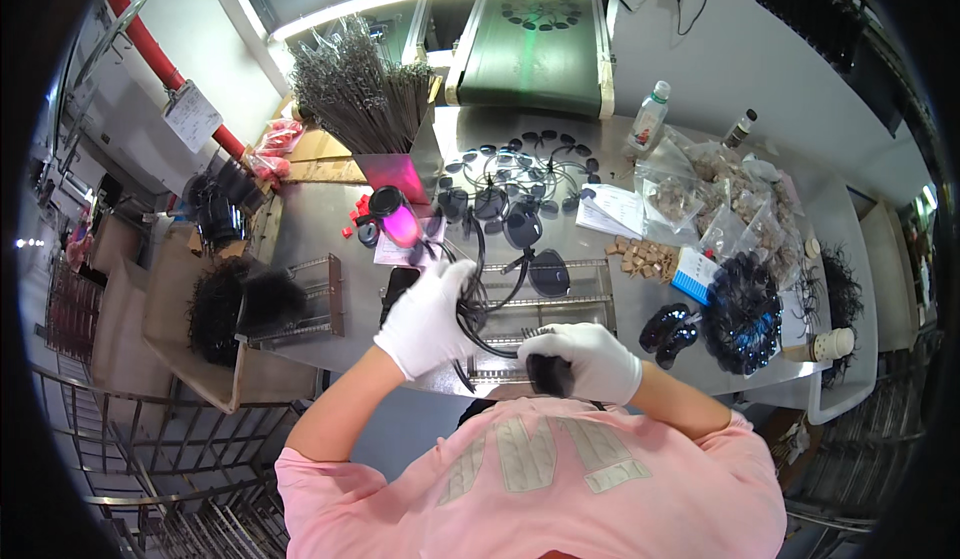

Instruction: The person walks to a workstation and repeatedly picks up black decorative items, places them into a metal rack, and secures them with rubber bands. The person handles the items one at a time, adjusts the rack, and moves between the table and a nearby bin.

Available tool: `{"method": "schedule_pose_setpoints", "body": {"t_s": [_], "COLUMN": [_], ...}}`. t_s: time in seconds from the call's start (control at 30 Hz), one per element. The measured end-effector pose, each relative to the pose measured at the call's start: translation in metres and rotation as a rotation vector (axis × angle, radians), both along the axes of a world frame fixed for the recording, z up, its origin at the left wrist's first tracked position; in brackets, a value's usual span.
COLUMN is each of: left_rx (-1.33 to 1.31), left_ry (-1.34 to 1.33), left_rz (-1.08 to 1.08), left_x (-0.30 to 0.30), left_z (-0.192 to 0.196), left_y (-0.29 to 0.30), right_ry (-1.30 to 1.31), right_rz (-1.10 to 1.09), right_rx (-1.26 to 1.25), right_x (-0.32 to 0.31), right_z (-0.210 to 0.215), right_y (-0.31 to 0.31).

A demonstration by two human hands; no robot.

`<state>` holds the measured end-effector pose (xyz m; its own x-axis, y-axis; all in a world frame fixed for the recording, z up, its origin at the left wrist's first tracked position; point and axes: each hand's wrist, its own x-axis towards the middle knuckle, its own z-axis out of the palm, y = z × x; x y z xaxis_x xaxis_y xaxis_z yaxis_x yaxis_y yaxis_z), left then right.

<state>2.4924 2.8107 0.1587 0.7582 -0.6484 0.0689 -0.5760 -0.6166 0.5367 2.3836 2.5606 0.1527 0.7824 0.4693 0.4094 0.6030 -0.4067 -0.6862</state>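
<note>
My left hand (430, 317), in a white glove, is closed around a bundle of thin black wire frames with dark oval lenses (488, 311) held just above the metal table (320, 221). My right hand (590, 359), also gloved in white, grips a dark oval piece (550, 374) near the table's front edge. Both hands are close together over a slotted metal rack (560, 311). More black frames and lenses (525, 174) lie spread out further back on the table.
A pink-lit bottle (395, 217) and red bits stand at the left. Clear bags (720, 199), small wooden blocks (645, 257), paper sheets (612, 211), two bottles (648, 117) and a dark pile (745, 309) fill the right. A green conveyor belt (540, 54) runs at the back.
</note>
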Motion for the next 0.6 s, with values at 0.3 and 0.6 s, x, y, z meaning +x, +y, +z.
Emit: {"method": "schedule_pose_setpoints", "body": {"t_s": [0.3, 0.6], "left_rx": [0.118, 0.412], "left_ry": [-0.052, -0.236], "left_rz": [-0.008, -0.305], "left_x": [0.004, 0.006], "left_z": [0.014, 0.006], "left_y": [0.009, 0.014], "right_ry": [0.865, 0.077], "right_rz": [-0.148, 0.127], "right_rx": [0.711, -0.087], "right_x": [0.011, 0.011], "right_z": [-0.034, -0.043], "right_y": [-0.031, 0.0]}}
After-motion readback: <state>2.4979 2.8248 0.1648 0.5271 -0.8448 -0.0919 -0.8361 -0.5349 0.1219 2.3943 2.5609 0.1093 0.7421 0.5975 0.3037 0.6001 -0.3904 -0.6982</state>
